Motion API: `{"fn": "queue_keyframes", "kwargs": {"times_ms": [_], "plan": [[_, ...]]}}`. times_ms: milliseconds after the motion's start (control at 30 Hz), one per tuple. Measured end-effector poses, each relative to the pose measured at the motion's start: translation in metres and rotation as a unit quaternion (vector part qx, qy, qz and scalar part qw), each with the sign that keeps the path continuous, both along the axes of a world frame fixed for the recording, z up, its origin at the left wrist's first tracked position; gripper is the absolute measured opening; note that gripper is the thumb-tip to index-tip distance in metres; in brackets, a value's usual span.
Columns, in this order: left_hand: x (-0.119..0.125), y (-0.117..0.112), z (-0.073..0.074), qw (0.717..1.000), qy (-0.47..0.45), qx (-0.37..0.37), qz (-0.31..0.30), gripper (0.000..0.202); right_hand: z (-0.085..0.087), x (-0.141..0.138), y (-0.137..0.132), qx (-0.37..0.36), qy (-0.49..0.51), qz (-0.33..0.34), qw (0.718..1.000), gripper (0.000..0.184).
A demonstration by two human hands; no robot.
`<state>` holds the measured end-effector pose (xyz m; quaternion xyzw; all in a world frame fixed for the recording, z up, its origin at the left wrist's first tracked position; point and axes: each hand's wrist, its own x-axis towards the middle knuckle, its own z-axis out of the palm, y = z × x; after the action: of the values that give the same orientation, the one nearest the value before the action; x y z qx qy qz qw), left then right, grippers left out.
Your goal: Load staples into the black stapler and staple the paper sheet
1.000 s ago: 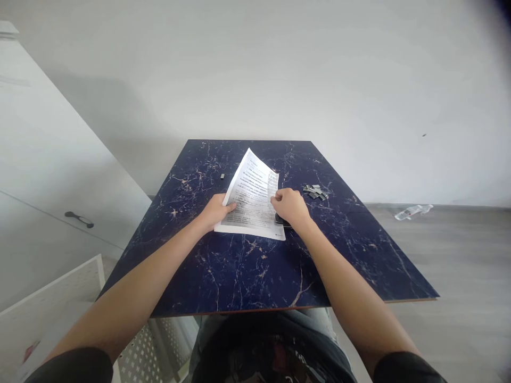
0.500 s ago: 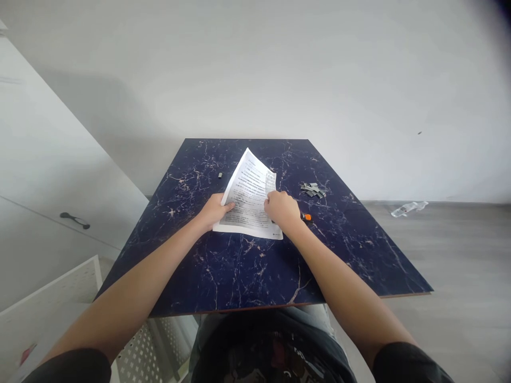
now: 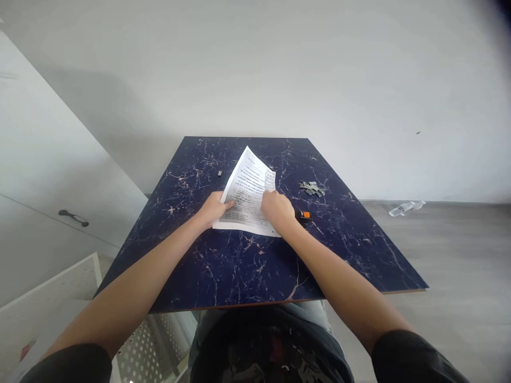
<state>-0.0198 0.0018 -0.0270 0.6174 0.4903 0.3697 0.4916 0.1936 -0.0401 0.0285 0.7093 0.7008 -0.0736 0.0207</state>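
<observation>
Some paper (image 3: pixel 247 196) | left grip (image 3: pixel 213 209) pinches its left edge | right grip (image 3: pixel 277 208) at right edge, hold unclear

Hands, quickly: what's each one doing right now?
Left hand: closed, holding the paper by its left side.
Right hand: closed, at the paper's right edge; whether it grips anything can't be told.

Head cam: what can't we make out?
Paper: head view, print too small to read.
Left hand: head view, fingers behind paper.
Right hand: head view, its back hides its grip.
Black-and-orange object: head view, partly covered by right hand.
Grey pile: head view, pieces too small to count.
</observation>
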Motion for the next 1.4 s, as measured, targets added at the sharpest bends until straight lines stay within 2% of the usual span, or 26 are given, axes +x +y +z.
{"fn": "queue_keyframes", "kwargs": {"times_ms": [100, 433, 633, 867, 1067, 1267, 1400], "plan": [[0.0, 0.0, 0.001, 1.0, 0.0, 0.002, 0.0, 0.049, -0.002, -0.003, -0.001, 0.033, -0.006, 0.004, 0.999, 0.031], [0.001, -0.003, 0.005, 1.0, -0.019, -0.014, -0.002, 0.052, -0.002, 0.002, 0.002, 0.012, 0.026, 0.005, 1.0, 0.027], [0.001, -0.004, 0.004, 0.999, -0.03, -0.024, -0.003, 0.053, 0.0, 0.026, 0.007, 0.11, 0.089, -0.028, 0.99, 0.032], [-0.002, -0.003, 0.006, 0.999, -0.029, -0.036, -0.008, 0.058, 0.001, 0.041, 0.007, 0.135, 0.119, -0.061, 0.982, 0.026], [-0.001, -0.006, 0.009, 0.998, -0.05, -0.046, -0.002, 0.062, 0.002, 0.041, 0.006, 0.125, 0.111, -0.074, 0.983, 0.027], [0.002, -0.009, 0.015, 0.996, -0.067, -0.063, 0.005, 0.063, 0.003, 0.042, 0.008, 0.063, 0.116, -0.064, 0.989, 0.047], [0.004, -0.012, 0.021, 0.994, -0.086, -0.062, -0.001, 0.063, 0.004, 0.039, 0.008, 0.049, 0.124, -0.082, 0.988, 0.05]]}}
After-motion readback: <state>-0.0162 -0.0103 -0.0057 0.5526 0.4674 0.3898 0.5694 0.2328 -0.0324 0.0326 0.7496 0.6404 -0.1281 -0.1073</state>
